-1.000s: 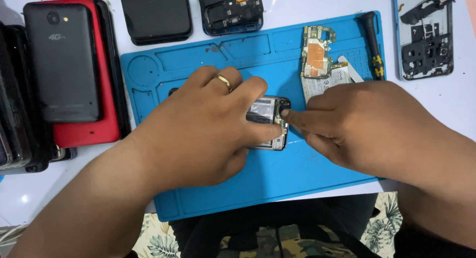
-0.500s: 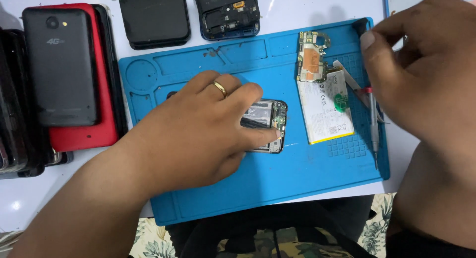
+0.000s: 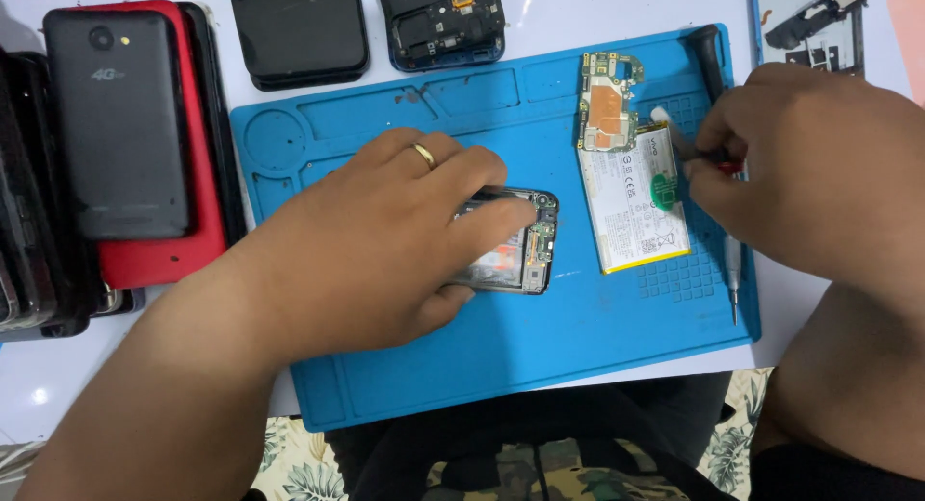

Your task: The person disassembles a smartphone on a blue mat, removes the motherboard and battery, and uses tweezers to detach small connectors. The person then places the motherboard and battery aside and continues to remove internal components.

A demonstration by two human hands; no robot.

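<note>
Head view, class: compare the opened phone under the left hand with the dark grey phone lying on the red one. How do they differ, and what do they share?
The opened phone has its back off, showing boards and connectors; the dark grey phone is closed, its cover and camera lens intact. The opened phone lies on the blue mat, pinned by the left hand; the dark grey phone rests untouched on the red phone, off the mat. Both lie flat, back upward.
</note>
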